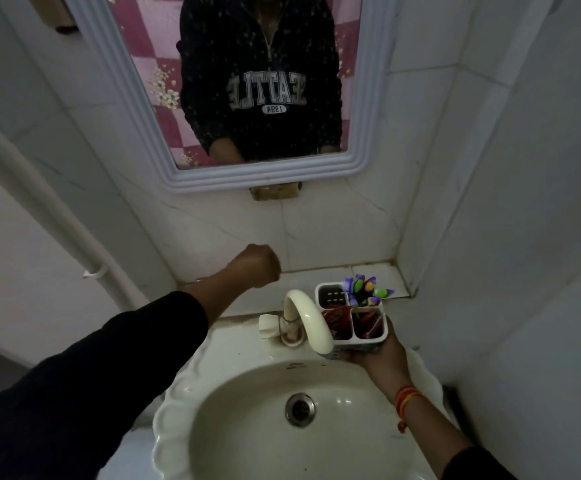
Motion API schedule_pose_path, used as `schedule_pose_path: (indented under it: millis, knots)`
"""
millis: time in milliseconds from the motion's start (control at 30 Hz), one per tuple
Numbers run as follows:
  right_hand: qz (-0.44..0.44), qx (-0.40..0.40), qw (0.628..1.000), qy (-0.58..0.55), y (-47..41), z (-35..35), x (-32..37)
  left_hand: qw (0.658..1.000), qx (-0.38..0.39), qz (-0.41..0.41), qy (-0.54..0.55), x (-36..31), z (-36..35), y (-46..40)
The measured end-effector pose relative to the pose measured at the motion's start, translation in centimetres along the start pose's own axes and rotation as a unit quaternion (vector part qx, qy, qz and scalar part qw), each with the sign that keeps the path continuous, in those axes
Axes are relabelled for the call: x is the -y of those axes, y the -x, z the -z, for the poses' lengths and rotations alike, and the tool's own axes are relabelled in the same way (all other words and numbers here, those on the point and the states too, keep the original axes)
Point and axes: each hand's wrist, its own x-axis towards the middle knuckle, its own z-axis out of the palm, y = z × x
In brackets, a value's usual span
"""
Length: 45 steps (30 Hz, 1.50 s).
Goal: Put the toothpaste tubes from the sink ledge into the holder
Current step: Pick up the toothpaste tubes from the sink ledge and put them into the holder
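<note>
Sink (185,403): pale basin with a scalloped rim, directly below both hands. Tap (304,317) at the back rim, spout arching toward the camera, just inward of the right fingers.

Ledge (320,275): tiled strip behind the tap, beyond the right hand and to the outer side of the left fist. No tube visible on the bare tile; its far right end is partly hidden by the holder.

Holder (351,318): white, divided into compartments, held upright over the back right of the basin, just in front of the ledge. Right hand (382,358) grips it from beneath and the near side; fingers clamped on its base.

Left hand (259,265): raised near the wall, closed into a fist. Cannot tell whether anything is inside it.

Toothbrushes (365,289): coloured heads standing up from the far right compartment.

Tubes (355,323): red packaging in the two near compartments, long axis running down into the holder, directly above the right fingers. Left hand well apart from them.

Judgement: the tubes seem already housed; the right hand is placed to set the holder down on the ledge.
</note>
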Motion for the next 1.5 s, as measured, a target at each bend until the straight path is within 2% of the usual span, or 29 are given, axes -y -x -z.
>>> schedule_pose_path:
  millis: [33, 100, 133, 200, 333, 400, 567, 667, 767, 800, 900, 967, 1033, 1133, 1267, 1333, 1400, 1433, 1500]
  knots:
    - [-0.041, 0.013, 0.996, -0.074, -0.2, 0.1, 0.1, 0.999, 0.018, 0.017, -0.023, 1.4, -1.0, -0.5]
    - [-0.045, 0.023, 0.994, -0.101, -0.5, 0.6, -0.1, 0.996, 0.046, 0.053, -0.050, 4.2, -2.8, -1.2]
    - [-0.015, 0.006, 0.997, -0.075, -0.5, 0.5, -0.1, 0.995, 0.054, 0.070, -0.053, 5.3, -3.7, -1.4]
    - [-0.017, 0.000, 0.997, -0.071, -0.6, 0.3, 0.0, 0.993, 0.058, 0.083, -0.060, 6.7, -5.0, -1.6]
    - [0.002, 0.029, 0.998, -0.049, -0.6, 0.4, -0.2, 0.995, -0.006, 0.074, -0.069, 7.6, -6.2, -2.1]
    - [0.004, 0.032, 0.999, -0.017, -0.6, 0.5, -0.4, 0.993, -0.009, 0.077, -0.089, 7.8, -6.4, -2.3]
    - [0.017, 0.001, 1.000, 0.022, -1.2, 0.9, -1.1, 0.982, -0.044, 0.053, -0.175, 8.6, -6.8, -1.7]
    - [0.031, 0.000, 0.999, 0.036, -0.7, 0.5, -0.8, 0.993, -0.062, 0.024, -0.102, 8.5, -6.0, -1.6]
    - [0.031, 0.008, 0.999, 0.021, 0.0, -0.2, -0.2, 0.995, 0.026, 0.027, 0.088, 6.2, -3.3, -0.9]
    - [0.030, 0.008, 0.999, 0.024, 0.0, -0.2, -0.1, 0.992, 0.051, 0.021, 0.110, 5.0, -2.1, -0.7]
    - [0.035, 0.009, 0.999, 0.035, 0.0, 0.1, -0.3, 0.997, 0.028, -0.056, 0.053, 0.5, 1.7, 0.4]
    - [0.051, 0.001, 0.997, 0.058, 0.1, 0.2, -0.5, 0.991, -0.010, -0.134, 0.025, -2.9, 3.8, 1.5]
    - [0.073, -0.001, 0.992, 0.098, 0.4, 0.1, -0.3, 0.982, -0.011, -0.189, -0.029, -6.0, 5.3, 2.4]
    - [0.081, -0.001, 0.990, 0.117, 0.9, 0.0, 0.2, 0.975, 0.021, -0.195, -0.102, -9.5, 5.5, 3.0]
    - [0.089, -0.004, 0.986, 0.141, 0.4, 0.5, -0.3, 0.975, 0.037, -0.180, -0.127, -11.6, 2.9, 2.7]
    - [0.089, -0.007, 0.984, 0.156, 0.2, 0.7, -0.5, 0.982, 0.071, -0.157, -0.072, -11.6, 2.1, 2.6]
    - [0.101, -0.008, 0.978, 0.181, 0.2, 0.9, -0.5, 0.986, 0.091, -0.114, 0.074, -11.1, 2.1, 2.4]
    - [0.103, -0.009, 0.978, 0.179, 0.1, 0.9, -0.4, 0.985, 0.077, -0.090, 0.127, -10.8, 2.2, 2.3]
    - [0.100, -0.012, 0.979, 0.178, -0.1, 1.0, -0.6, 0.988, 0.049, -0.056, 0.134, -10.0, 2.0, 1.8]
